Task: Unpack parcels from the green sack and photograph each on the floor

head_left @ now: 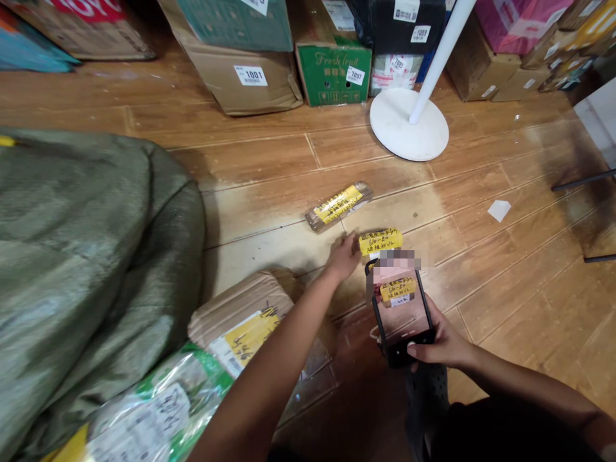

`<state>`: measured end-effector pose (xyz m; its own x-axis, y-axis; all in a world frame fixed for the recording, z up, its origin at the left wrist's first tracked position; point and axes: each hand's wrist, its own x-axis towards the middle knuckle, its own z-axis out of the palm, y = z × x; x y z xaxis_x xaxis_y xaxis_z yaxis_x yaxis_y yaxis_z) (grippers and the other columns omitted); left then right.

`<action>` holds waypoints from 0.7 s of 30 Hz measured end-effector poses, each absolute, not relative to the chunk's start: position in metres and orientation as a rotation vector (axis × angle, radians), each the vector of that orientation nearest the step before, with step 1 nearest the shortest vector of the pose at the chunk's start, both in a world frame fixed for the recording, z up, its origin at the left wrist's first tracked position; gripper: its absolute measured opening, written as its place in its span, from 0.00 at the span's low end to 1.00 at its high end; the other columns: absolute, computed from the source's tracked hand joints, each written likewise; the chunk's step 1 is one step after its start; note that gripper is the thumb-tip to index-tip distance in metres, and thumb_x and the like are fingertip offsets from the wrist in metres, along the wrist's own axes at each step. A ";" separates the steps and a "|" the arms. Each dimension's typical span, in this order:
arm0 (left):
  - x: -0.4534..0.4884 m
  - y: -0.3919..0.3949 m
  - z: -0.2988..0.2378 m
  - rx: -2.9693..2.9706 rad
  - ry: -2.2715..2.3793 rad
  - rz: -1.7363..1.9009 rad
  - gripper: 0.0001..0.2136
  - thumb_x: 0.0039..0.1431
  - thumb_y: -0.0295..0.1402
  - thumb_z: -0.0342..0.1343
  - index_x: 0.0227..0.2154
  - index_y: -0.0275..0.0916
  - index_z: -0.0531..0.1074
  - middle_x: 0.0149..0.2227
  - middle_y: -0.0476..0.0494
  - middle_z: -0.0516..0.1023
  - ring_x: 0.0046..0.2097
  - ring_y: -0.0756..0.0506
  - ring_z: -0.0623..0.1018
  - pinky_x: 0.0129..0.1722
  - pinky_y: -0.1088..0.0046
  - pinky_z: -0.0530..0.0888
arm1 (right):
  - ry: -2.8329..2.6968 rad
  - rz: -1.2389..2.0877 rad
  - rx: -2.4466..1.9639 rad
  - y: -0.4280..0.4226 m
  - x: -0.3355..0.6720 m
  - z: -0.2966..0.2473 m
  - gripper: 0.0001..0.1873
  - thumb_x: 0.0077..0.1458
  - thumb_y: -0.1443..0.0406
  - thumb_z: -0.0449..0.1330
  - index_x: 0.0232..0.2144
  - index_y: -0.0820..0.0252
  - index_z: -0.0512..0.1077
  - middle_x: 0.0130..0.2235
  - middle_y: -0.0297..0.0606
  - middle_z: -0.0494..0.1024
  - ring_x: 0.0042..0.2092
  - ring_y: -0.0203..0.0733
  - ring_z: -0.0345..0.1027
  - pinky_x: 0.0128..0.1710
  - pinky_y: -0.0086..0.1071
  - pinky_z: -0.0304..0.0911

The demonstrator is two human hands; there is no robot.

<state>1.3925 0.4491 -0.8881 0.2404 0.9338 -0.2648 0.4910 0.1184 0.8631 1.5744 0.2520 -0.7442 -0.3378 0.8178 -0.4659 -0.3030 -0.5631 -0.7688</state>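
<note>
My right hand [440, 343] grips a black smartphone [402, 311] held flat over the wooden floor; its screen shows a yellow label. My left hand [344, 256] reaches forward and pinches a small parcel with a yellow handwritten label [381, 241] that lies on the floor just above the phone. A longer clear-wrapped parcel with a yellow label [339, 205] lies a little beyond it, apart from both hands.
A big grey-green woven sack [81, 256] fills the left. A brown cardboard parcel [245, 321] and a green-and-clear plastic bag [158, 410] lie under my left arm. Numbered cardboard boxes [250, 74] line the back. A white round stand base [409, 125] stands behind the parcels.
</note>
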 end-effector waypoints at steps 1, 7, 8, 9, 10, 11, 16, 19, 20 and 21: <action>1.392 0.450 -0.880 1.486 1.416 0.603 0.20 0.56 0.34 0.57 0.52 0.38 0.77 0.54 0.35 0.77 0.60 0.34 0.72 0.63 0.54 0.67 | -0.744 1.966 -1.144 0.252 1.575 -0.745 0.47 0.51 0.61 0.75 0.63 0.42 0.51 0.47 0.36 0.78 0.38 0.40 0.78 0.26 0.24 0.75; 1.380 0.450 -0.789 1.297 0.748 0.544 0.20 0.63 0.48 0.52 0.42 0.40 0.83 0.41 0.40 0.84 0.42 0.42 0.80 0.44 0.64 0.76 | -0.761 1.934 -1.168 0.251 1.578 -0.750 0.45 0.51 0.60 0.75 0.62 0.43 0.54 0.40 0.30 0.77 0.31 0.35 0.75 0.25 0.25 0.75; 1.378 0.450 -0.774 1.339 0.668 0.506 0.18 0.60 0.47 0.57 0.42 0.40 0.83 0.41 0.41 0.84 0.41 0.42 0.80 0.43 0.65 0.76 | -0.761 1.929 -1.182 0.251 1.578 -0.750 0.46 0.51 0.60 0.75 0.63 0.43 0.53 0.40 0.30 0.76 0.31 0.35 0.74 0.25 0.26 0.76; 1.377 0.449 -0.761 1.392 0.621 0.486 0.16 0.57 0.45 0.61 0.42 0.41 0.82 0.42 0.42 0.85 0.41 0.43 0.80 0.43 0.66 0.76 | -0.761 1.926 -1.196 0.251 1.579 -0.751 0.47 0.51 0.59 0.75 0.64 0.43 0.52 0.40 0.31 0.77 0.31 0.36 0.74 0.25 0.27 0.76; 1.376 0.449 -0.751 1.444 0.597 0.478 0.15 0.54 0.43 0.64 0.41 0.41 0.82 0.42 0.43 0.85 0.42 0.43 0.80 0.44 0.66 0.76 | -0.761 1.924 -1.208 0.252 1.579 -0.752 0.49 0.51 0.59 0.75 0.65 0.43 0.50 0.41 0.32 0.77 0.31 0.36 0.74 0.25 0.28 0.76; 1.376 0.449 -0.745 1.490 0.591 0.477 0.14 0.54 0.42 0.65 0.40 0.41 0.82 0.41 0.44 0.85 0.42 0.43 0.81 0.45 0.66 0.75 | -0.760 1.921 -1.215 0.252 1.579 -0.752 0.50 0.51 0.58 0.75 0.66 0.43 0.49 0.41 0.32 0.77 0.31 0.36 0.74 0.25 0.28 0.76; 1.379 0.454 -0.759 1.462 0.861 0.538 0.20 0.68 0.46 0.47 0.37 0.41 0.82 0.43 0.41 0.85 0.46 0.42 0.81 0.52 0.63 0.75 | -0.758 1.931 -1.176 0.250 1.581 -0.755 0.51 0.51 0.60 0.75 0.66 0.41 0.48 0.41 0.30 0.79 0.30 0.35 0.76 0.25 0.25 0.76; 1.378 0.464 -0.793 1.517 1.240 0.563 0.19 0.67 0.43 0.47 0.48 0.40 0.79 0.55 0.39 0.80 0.55 0.39 0.78 0.58 0.60 0.72 | -0.712 1.890 -1.183 0.247 1.584 -0.758 0.50 0.50 0.59 0.75 0.66 0.44 0.51 0.40 0.32 0.80 0.30 0.36 0.77 0.24 0.25 0.75; 1.378 0.468 -0.806 1.585 1.356 0.486 0.19 0.63 0.41 0.54 0.52 0.39 0.77 0.58 0.37 0.77 0.58 0.37 0.76 0.60 0.59 0.70 | -0.688 1.866 -1.198 0.247 1.586 -0.758 0.50 0.50 0.59 0.75 0.66 0.44 0.51 0.41 0.33 0.81 0.30 0.37 0.77 0.23 0.25 0.75; 1.378 0.472 -0.819 1.654 1.444 0.366 0.23 0.56 0.38 0.60 0.54 0.37 0.75 0.61 0.35 0.75 0.60 0.34 0.74 0.61 0.59 0.69 | -0.668 1.843 -1.212 0.247 1.587 -0.758 0.51 0.50 0.59 0.75 0.67 0.45 0.51 0.41 0.34 0.81 0.30 0.38 0.77 0.23 0.26 0.75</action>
